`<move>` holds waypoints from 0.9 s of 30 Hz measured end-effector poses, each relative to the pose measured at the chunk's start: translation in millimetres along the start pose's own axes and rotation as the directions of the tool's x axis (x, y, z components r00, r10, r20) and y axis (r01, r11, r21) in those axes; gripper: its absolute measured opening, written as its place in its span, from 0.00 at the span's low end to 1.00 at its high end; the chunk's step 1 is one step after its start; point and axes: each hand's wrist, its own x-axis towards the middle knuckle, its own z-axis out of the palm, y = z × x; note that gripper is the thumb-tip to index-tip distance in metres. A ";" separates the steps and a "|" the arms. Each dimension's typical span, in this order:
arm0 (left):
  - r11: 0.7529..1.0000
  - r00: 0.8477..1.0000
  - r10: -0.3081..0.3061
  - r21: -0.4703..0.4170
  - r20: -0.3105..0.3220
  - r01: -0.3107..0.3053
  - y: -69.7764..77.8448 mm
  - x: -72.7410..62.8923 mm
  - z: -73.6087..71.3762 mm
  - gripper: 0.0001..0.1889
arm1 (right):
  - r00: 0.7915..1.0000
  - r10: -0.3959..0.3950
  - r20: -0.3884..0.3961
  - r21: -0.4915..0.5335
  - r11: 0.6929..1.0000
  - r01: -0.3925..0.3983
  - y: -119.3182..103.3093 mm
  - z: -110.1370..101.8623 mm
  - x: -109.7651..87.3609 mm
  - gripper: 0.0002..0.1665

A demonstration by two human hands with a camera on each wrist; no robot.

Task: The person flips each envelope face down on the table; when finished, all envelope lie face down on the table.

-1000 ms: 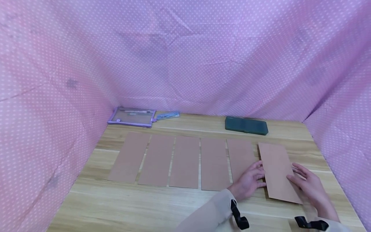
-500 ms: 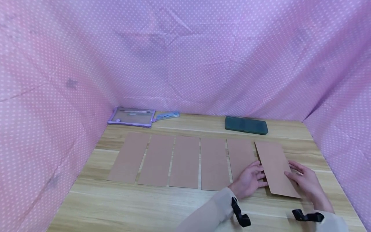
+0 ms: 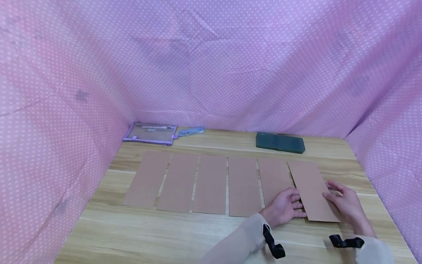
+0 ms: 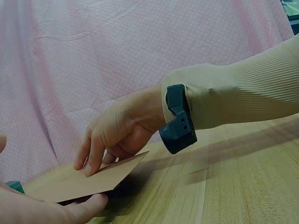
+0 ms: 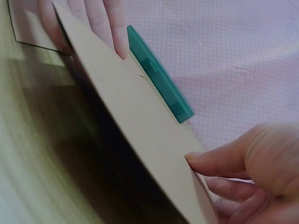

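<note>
Toward the right of the table, my right hand (image 3: 346,205) pinches a brown kraft card (image 3: 313,190) by its right edge, thumb on the upper face. The card stands tilted, with a dark shadow under it in the right wrist view. My left hand (image 3: 285,207) is at the card's left edge, fingers extended and their tips partly hidden by the card. In the left wrist view, my left hand's fingers (image 4: 91,207) lie under the card's edge with the thumb apart. Left of it, a matching card (image 3: 273,176) lies flat, partly covered by my left hand.
Several more brown cards (image 3: 211,183) lie in a row across the wooden table (image 3: 148,234). Along the back are a purple-edged zip pouch (image 3: 151,134) with pens, a small blue item (image 3: 191,131) and a dark green case (image 3: 280,143). Pink dotted cloth (image 3: 211,73) surrounds the table.
My right hand has shifted the card left and slightly away from me, bringing it closer to the row. My left hand has stayed nearly in place, its fingers spreading a little at the card's edge.
</note>
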 end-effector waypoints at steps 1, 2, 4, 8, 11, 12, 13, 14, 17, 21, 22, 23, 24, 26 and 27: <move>1.000 1.000 -0.007 0.007 -0.002 0.007 0.0 -0.7 0.5 0.37 | 1.000 0.003 -0.008 -0.011 1.000 -0.003 0.0 0.3 0.5 0.40; 1.000 1.000 -0.011 0.013 -0.003 0.011 0.2 -1.8 1.1 0.36 | 1.000 0.007 -0.015 -0.016 1.000 -0.007 -0.3 0.8 0.9 0.39; 0.999 1.000 -0.014 0.029 -0.003 0.015 0.8 -4.6 2.3 0.34 | 0.999 0.016 -0.028 -0.025 1.000 -0.017 -1.1 1.4 1.6 0.39; 0.999 1.000 -0.007 0.054 -0.011 0.007 1.7 -9.2 3.6 0.30 | 0.998 0.037 -0.058 -0.056 0.998 -0.040 -2.8 2.2 2.4 0.39; 0.997 0.999 0.029 0.075 -0.043 -0.026 1.5 -11.3 4.8 0.28 | 0.995 0.045 -0.090 -0.088 0.995 -0.053 -4.5 3.0 2.2 0.38; 0.996 0.998 0.045 0.082 -0.053 -0.040 1.4 -11.7 5.1 0.28 | 0.994 0.042 -0.104 -0.104 0.993 -0.053 -4.9 3.4 2.0 0.38; 0.994 0.996 0.062 0.091 -0.064 -0.056 1.2 -12.3 5.5 0.29 | 0.992 0.037 -0.118 -0.123 0.991 -0.051 -5.4 3.8 1.8 0.37; 0.993 0.994 0.077 0.098 -0.071 -0.070 1.2 -12.7 5.7 0.29 | 0.991 0.030 -0.130 -0.144 0.988 -0.049 -5.8 4.1 1.5 0.37; 0.987 0.991 0.109 0.123 -0.082 -0.099 1.6 -13.9 6.7 0.31 | 0.987 -0.001 -0.159 -0.219 0.975 -0.034 -7.5 5.4 0.2 0.34; 0.982 0.989 0.121 0.156 -0.079 -0.107 2.4 -15.6 7.4 0.33 | 0.985 -0.028 -0.168 -0.291 0.957 -0.022 -11.4 6.2 -2.0 0.33; 0.981 0.990 0.121 0.159 -0.079 -0.108 2.6 -15.8 7.6 0.33 | 0.986 -0.027 -0.164 -0.299 0.954 -0.023 -12.5 6.0 -2.4 0.33; 0.981 0.990 0.121 0.159 -0.078 -0.108 2.8 -16.1 7.7 0.33 | 0.987 -0.026 -0.161 -0.309 0.951 -0.026 -13.6 5.7 -2.6 0.34; 0.981 0.990 0.121 0.160 -0.075 -0.108 3.0 -16.4 7.9 0.33 | 0.987 -0.021 -0.158 -0.316 0.948 -0.031 -14.7 5.4 -2.8 0.34; 0.982 0.990 0.120 0.155 -0.071 -0.108 3.5 -16.8 8.3 0.33 | 0.989 -0.008 -0.146 -0.327 0.944 -0.040 -16.7 4.4 -3.0 0.34; 0.983 0.990 0.119 0.151 -0.070 -0.108 3.6 -16.8 8.5 0.33 | 0.990 0.001 -0.138 -0.329 0.943 -0.047 -17.6 4.0 -3.2 0.35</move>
